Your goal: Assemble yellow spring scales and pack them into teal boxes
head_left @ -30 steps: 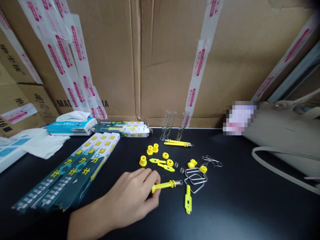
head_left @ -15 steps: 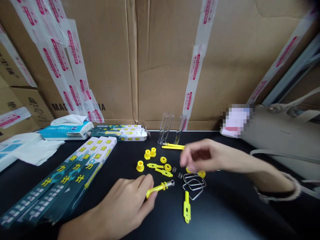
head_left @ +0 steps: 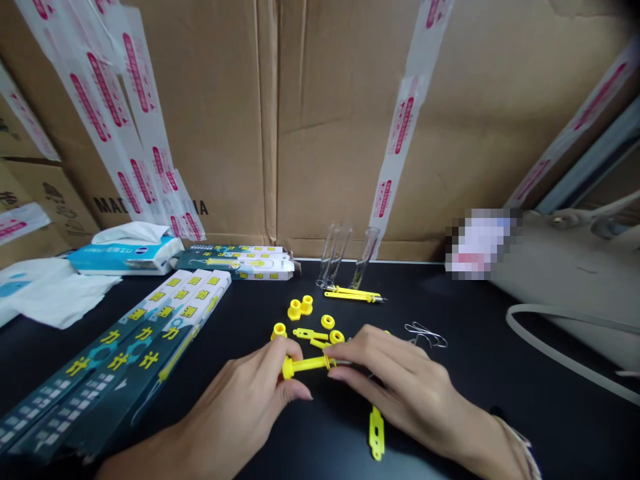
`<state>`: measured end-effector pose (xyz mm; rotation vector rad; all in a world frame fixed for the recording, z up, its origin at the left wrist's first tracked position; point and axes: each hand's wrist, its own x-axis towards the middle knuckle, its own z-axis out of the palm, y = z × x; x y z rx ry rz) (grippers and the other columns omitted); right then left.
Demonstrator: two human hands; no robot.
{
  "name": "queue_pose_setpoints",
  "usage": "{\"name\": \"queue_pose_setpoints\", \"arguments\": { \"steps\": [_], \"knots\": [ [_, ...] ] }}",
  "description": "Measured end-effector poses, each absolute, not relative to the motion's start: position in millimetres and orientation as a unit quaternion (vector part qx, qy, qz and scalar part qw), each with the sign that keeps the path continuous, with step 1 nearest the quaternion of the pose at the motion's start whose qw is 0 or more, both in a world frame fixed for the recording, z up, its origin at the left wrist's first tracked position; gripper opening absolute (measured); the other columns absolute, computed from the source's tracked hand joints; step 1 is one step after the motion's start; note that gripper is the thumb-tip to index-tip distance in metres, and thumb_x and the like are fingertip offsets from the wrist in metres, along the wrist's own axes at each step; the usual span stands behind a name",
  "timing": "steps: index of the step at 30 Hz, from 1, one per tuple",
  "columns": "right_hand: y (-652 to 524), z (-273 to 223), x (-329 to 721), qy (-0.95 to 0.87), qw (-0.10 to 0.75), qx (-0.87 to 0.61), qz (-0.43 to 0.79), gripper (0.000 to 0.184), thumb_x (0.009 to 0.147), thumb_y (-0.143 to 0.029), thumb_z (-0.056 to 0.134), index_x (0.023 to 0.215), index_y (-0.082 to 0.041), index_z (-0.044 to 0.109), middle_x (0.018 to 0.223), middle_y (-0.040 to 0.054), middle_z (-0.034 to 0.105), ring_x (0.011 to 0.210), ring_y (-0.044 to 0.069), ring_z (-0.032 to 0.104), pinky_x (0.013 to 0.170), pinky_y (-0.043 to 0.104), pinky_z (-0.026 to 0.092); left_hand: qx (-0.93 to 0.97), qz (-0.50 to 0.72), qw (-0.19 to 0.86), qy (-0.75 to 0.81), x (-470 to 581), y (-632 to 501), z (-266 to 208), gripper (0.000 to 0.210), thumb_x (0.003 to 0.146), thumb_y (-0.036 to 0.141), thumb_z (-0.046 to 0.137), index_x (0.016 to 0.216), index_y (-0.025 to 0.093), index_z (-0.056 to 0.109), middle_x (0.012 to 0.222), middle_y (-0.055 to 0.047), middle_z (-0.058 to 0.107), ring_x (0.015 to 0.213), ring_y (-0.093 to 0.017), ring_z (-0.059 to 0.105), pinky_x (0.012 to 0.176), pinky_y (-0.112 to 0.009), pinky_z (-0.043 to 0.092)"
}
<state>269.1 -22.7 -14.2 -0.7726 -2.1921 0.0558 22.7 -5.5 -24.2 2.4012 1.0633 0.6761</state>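
Note:
My left hand (head_left: 245,390) is closed around the left end of a yellow spring-scale rod (head_left: 311,364), held level just above the table. At the rod's right end, my right hand (head_left: 400,373) pinches with thumb and forefinger near the yellow ring; a bit of metal shows there, the rest hidden by the fingers. Beyond my hands lie yellow caps (head_left: 295,309), small yellow rings (head_left: 327,322) and a flat yellow piece (head_left: 310,334). Another flat yellow piece (head_left: 377,433) is below my right hand. Bent wire hooks (head_left: 425,335) lie to its right.
Clear tubes (head_left: 365,257) stand at the back, with yellow rods (head_left: 353,295) before them. Printed boxes (head_left: 145,333) lie at the left, a tissue pack (head_left: 127,257) behind them. A cardboard wall (head_left: 330,133) closes off the back; a grey bag (head_left: 565,287) sits at the right.
My right hand has come left and down from above the small parts to the rod's right end. The rod has shifted a little and lies more level in my left hand.

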Motion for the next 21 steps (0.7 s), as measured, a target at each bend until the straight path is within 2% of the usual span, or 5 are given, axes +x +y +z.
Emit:
{"name": "queue_pose_setpoints", "arguments": {
  "steps": [5,11,15,18,21],
  "knots": [
    [-19,-18,268,-0.852,0.43,-0.299,0.015,0.019,0.097,-0.008,0.064,0.115,-0.012,0.067,0.095,0.0076,0.073,0.081,0.017,0.067,0.072,0.029,0.057,0.86,0.248,0.254,0.366,22,-7,-26,0.047,0.088,0.009,0.064,0.128,0.031,0.052,0.09,0.008,0.074,0.075,-0.013,0.075,0.074,-0.02,0.058],
    [-17,-19,267,-0.836,0.47,-0.278,0.054,0.022,0.095,-0.004,0.066,0.115,-0.012,0.067,0.095,0.008,0.074,0.084,0.017,0.068,0.073,0.03,0.06,0.877,0.307,0.219,0.297,22,-8,-27,0.055,0.095,0.004,0.039,0.141,0.034,0.042,0.117,0.003,0.075,0.088,-0.008,0.075,0.083,-0.015,0.059],
    [-22,-15,270,-0.855,0.462,-0.231,0.035,0.023,0.096,-0.005,0.065,0.118,-0.011,0.067,0.091,0.0089,0.076,0.081,0.018,0.071,0.07,0.032,0.062,0.878,0.311,0.162,0.326,23,-8,-25,0.039,0.096,0.008,0.043,0.128,0.03,0.049,0.103,0.004,0.077,0.081,-0.01,0.078,0.078,-0.018,0.061],
    [-27,-9,274,-0.885,0.419,-0.201,0.012,0.021,0.101,-0.008,0.058,0.12,-0.01,0.067,0.096,0.011,0.078,0.084,0.018,0.074,0.07,0.031,0.063,0.881,0.319,0.088,0.338,24,-8,-21,0.017,0.099,0.013,0.044,0.109,0.025,0.052,0.091,0.002,0.076,0.071,-0.014,0.077,0.063,-0.022,0.06],
    [-37,-5,273,-0.896,0.407,-0.173,-0.042,0.024,0.104,-0.008,0.049,0.113,-0.008,0.07,0.089,0.011,0.08,0.078,0.019,0.076,0.064,0.03,0.064,0.904,0.309,0.018,0.296,26,-10,-18,0.02,0.101,0.012,0.039,0.091,0.024,0.052,0.076,0.002,0.069,0.064,-0.017,0.071,0.053,-0.025,0.053]
  ]
}}
